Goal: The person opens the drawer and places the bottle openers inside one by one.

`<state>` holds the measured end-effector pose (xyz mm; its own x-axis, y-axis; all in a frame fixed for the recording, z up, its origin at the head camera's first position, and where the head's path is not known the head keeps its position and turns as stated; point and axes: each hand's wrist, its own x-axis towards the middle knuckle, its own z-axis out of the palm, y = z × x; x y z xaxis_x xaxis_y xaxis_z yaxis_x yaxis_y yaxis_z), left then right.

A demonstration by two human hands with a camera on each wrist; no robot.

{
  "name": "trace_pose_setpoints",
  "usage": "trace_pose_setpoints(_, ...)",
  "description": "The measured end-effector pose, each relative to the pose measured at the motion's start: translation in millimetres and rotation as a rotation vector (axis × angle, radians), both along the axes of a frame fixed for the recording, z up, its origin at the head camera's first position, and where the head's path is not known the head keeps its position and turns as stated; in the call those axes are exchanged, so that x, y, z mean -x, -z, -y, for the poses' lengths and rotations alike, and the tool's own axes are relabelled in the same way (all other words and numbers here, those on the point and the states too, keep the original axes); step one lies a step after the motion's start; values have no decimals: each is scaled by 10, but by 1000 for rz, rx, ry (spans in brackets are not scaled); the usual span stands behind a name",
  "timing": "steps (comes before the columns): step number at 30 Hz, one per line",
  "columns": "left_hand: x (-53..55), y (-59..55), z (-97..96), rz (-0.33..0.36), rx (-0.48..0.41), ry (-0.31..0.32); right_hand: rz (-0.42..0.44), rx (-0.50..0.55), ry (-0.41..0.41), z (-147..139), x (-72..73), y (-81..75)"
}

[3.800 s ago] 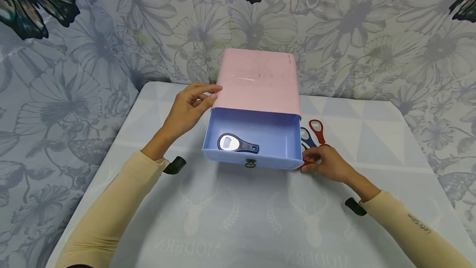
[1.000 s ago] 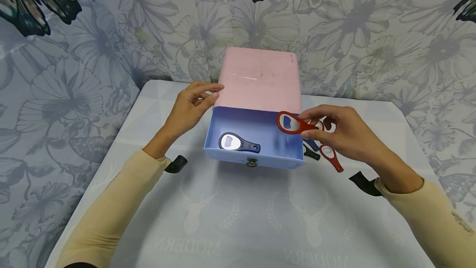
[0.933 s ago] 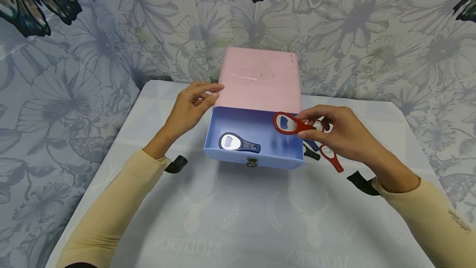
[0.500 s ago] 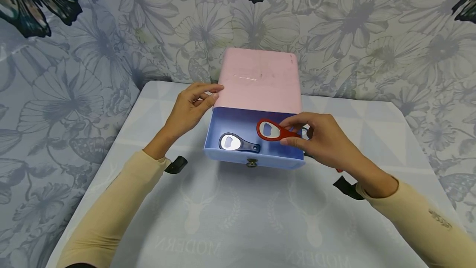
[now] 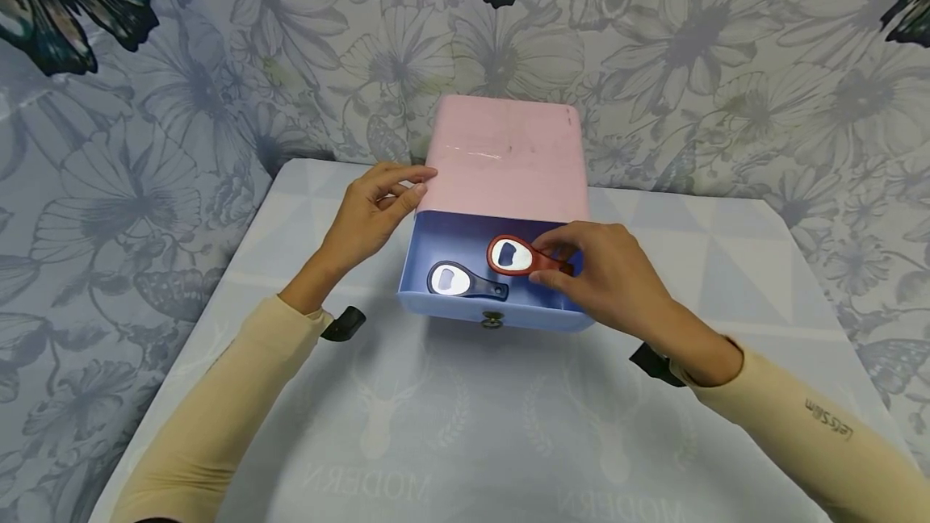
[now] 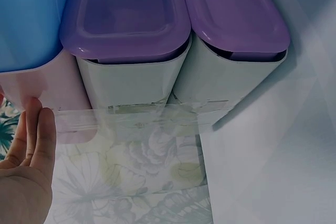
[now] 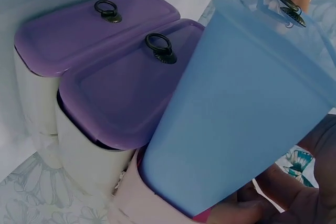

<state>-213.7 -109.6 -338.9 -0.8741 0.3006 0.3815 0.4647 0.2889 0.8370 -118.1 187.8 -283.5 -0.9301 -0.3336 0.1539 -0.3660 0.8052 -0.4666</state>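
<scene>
In the head view, my right hand pinches a red bottle opener by its handle, between thumb and fingers, over the pulled-out blue drawer. A dark blue bottle opener lies in the drawer's left half. My left hand touches the left side of the pink drawer case with extended fingers, also seen in the left wrist view. The right wrist view shows the drawer from outside, with part of my right hand at its edge. The gripped handle's end is mostly hidden by the fingers.
Beneath the pink case, wrist views show two pale cases with shut purple drawers, each with a ring pull. A ring pull sits on the blue drawer's front. A patterned wall stands behind the table.
My right hand has lifted the red bottle opener from right of the drawer and brought it left and down into it. Openers lying at the right are now hidden. My left hand stays put.
</scene>
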Motion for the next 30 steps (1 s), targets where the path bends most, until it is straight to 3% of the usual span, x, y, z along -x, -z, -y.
trace_pose_setpoints(21,-19,-13,4,-3,-6,4,45,-97,31,26,64,31)
trace_pose_setpoints(30,-16,-5,-6,-1,-9,8,19,35,-22,-54,-16,-36)
